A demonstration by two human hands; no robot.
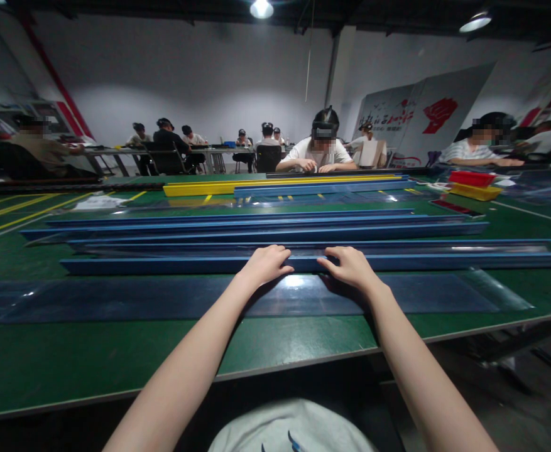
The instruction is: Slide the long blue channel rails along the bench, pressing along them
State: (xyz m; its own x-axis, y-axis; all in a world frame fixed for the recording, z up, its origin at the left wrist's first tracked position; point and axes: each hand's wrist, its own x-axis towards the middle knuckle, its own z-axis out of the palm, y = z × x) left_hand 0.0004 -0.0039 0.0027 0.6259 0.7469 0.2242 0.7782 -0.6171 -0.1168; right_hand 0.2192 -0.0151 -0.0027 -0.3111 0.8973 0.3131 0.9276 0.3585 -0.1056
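My left hand (268,262) and my right hand (349,263) lie a short way apart on the nearest long blue channel strip (162,266). Each hand has its fingers curled over the strip's top and its thumb at the near side. The strip lies crosswise on the green table (298,348), and its right end runs to the edge of the view. In front of it, under my wrists, a long clear plastic sheet (162,297) lies flat on the table.
Beyond my hands, several more blue channel strips (275,230) lie parallel. Farther back are a yellow strip (200,188), a red bin (472,179) on a yellow bin (475,191), and a phone-like dark slab (457,208). A person (320,150) sits across the table.
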